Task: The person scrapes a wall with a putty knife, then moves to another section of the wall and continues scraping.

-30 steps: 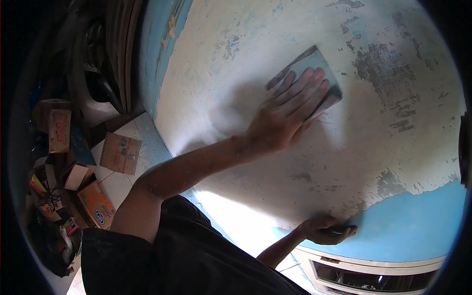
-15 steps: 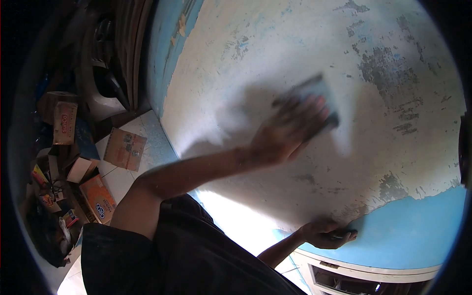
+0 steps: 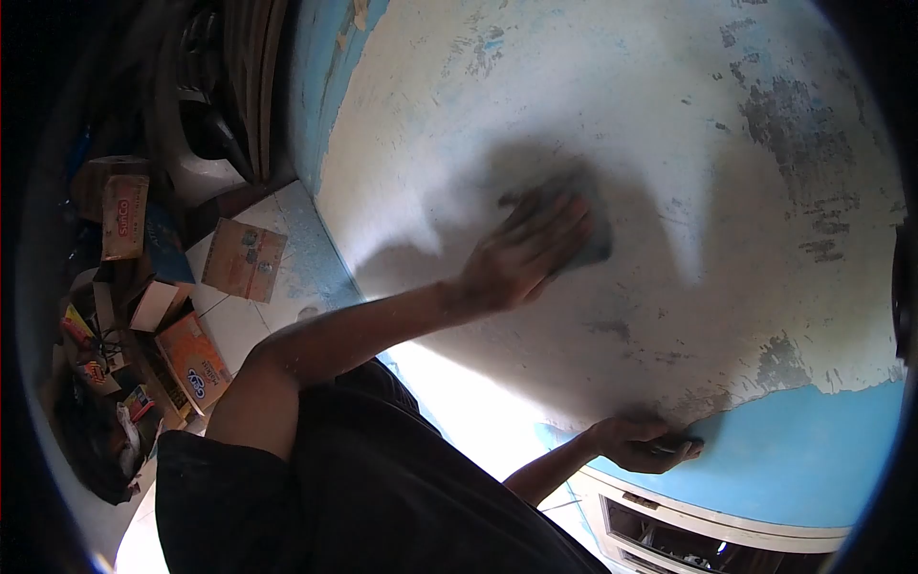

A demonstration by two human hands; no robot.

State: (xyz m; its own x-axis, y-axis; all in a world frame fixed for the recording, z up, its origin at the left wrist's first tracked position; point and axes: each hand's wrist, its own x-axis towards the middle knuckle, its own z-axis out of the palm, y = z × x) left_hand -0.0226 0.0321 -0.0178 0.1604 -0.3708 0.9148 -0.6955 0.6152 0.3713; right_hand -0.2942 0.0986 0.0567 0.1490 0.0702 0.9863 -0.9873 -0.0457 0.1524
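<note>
Everything is placed relative to the sanding sheet [image 3: 591, 239].

- Far left of the sheet and lower: cardboard boxes [image 3: 194, 362] on the tiled floor [image 3: 239, 330]. One printed carton [image 3: 244, 258] lies flat, the others are piled together. What's inside them can't be made out.
- Just left of the sheet, touching it: left hand [image 3: 521, 253], with the arm coming in from lower left. Fingers [image 3: 555, 225] are laid flat and close together on the sheet, pinning it against the pale patchy panel [image 3: 622, 115].
- The sheet lies under the fingertips and pokes out past them to the upper right, so it runs on from the fingers along the line of the forearm. It is motion-blurred and only a dark edge reads clearly, so its long axis can't be told.
- The left hand is the nearer one by far, since it is on the sheet.
- Below and right of the sheet, well apart: right hand [image 3: 643, 442], set on the panel where the pale area meets the blue paint [image 3: 813, 459]. Its fingers are curled narrow, with something small and dark [image 3: 681, 445] at the tips. I can't tell whether that is gripped or what it is.
- Further below the sheet, under the right hand: white-framed opening [image 3: 688, 540], dark inside, contents unreadable.
- Right of the sheet and above: grey scuffed patches [image 3: 794, 134] in the panel surface.
</note>
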